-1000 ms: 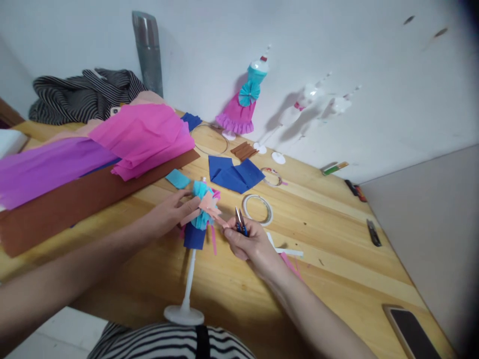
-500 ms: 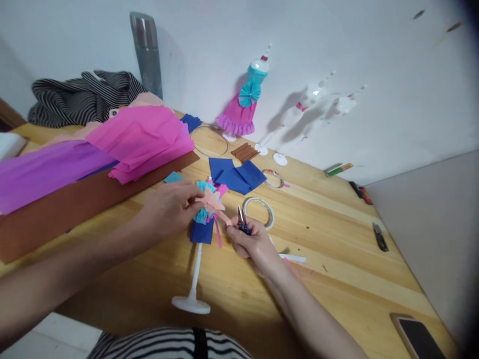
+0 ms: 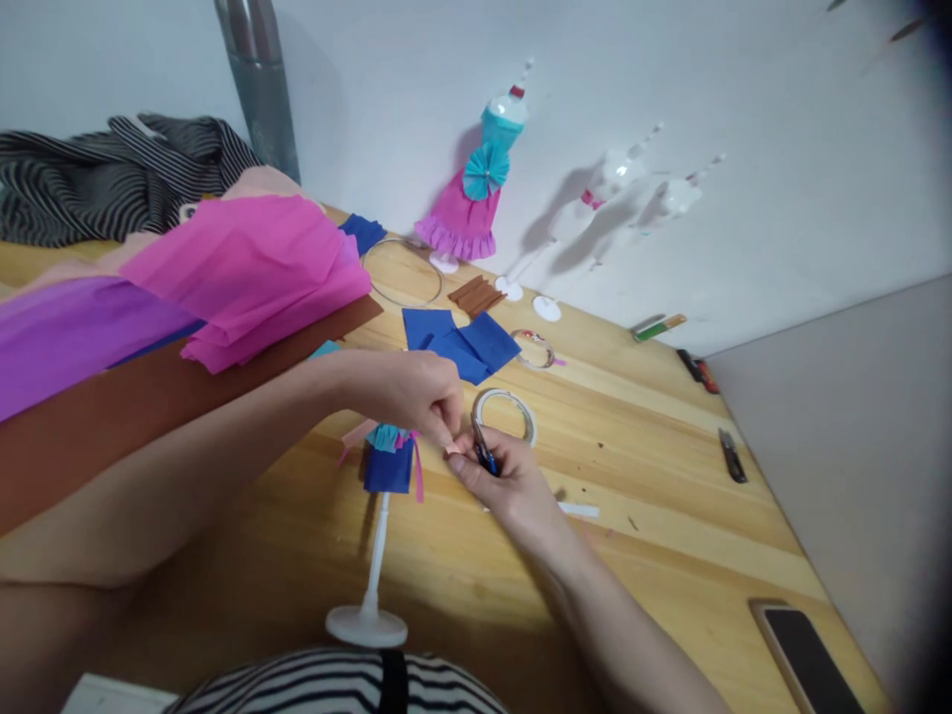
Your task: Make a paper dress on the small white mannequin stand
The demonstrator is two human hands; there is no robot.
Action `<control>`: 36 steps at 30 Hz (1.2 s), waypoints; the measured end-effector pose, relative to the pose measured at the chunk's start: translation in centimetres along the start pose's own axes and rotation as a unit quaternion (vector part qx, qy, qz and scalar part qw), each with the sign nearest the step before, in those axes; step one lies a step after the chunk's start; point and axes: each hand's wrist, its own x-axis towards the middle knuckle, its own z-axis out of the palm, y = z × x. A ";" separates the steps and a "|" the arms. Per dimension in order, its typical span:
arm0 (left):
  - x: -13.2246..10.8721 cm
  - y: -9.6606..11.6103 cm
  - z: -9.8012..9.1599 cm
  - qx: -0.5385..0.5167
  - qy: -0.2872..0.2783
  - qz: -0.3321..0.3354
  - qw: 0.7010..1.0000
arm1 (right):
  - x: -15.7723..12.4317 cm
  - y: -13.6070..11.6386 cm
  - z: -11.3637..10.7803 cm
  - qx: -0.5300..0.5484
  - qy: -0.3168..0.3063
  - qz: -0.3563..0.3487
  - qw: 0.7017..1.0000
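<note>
My left hand (image 3: 420, 392) reaches across in front of the small doll stand. Its fingers pinch at a bit of peach paper (image 3: 453, 449), where they meet my right fingertips. My right hand (image 3: 513, 481) is closed round small scissors (image 3: 486, 456) with blue handles, the blades pointing up, and its thumb and finger also press on the peach paper. Behind my left wrist stands the doll form on its white base (image 3: 367, 627), wearing a dark blue paper skirt (image 3: 389, 468) and a turquoise ruffle (image 3: 387, 437). Its top is hidden by my left hand.
Pink crepe paper (image 3: 260, 258) and brown paper (image 3: 149, 416) lie at left. A tape roll (image 3: 530, 421) and blue paper pieces (image 3: 476, 349) lie beyond my hands. A dressed doll form (image 3: 476, 198) stands by the wall; a phone (image 3: 810, 659) lies at right.
My left hand has moved right, from the peach flower-shaped paper on the doll form to my right fingertips. The view has shifted slightly. My right hand keeps the scissors.
</note>
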 end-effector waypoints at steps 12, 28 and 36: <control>1.1 -0.4 0.1 0.090 -0.105 0.058 0.989 | -0.3 -1.2 -1.3 -0.035 0.005 -0.012 0.999; 1.6 -0.4 0.8 0.139 -0.128 0.045 0.981 | -2.9 -1.5 -4.8 -0.016 -0.124 0.112 0.986; 1.6 -0.9 1.1 0.150 -0.119 0.056 0.980 | -2.7 -1.7 -4.9 -0.039 -0.109 0.106 0.988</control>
